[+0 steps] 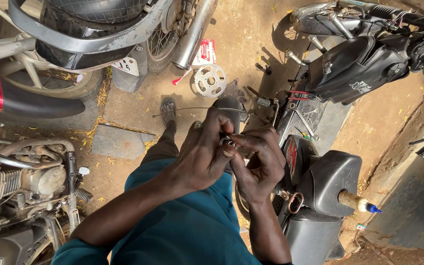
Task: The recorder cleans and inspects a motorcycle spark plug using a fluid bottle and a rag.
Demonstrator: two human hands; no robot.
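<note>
Seen from the head camera, the left hand and right hand meet at centre, fingertips pinched together on a small metal ring. Farther off, a sprocket lies on the dirt, and a motorcycle seat sits right.

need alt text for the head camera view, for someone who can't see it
Seen from above, a person's left hand and right hand meet at chest height, pinching a small metal ring between the fingertips. Below lie dusty ground, a toothed sprocket and a thin cable; parked motorcycles surround the person, one seat holding a glue bottle.
</note>
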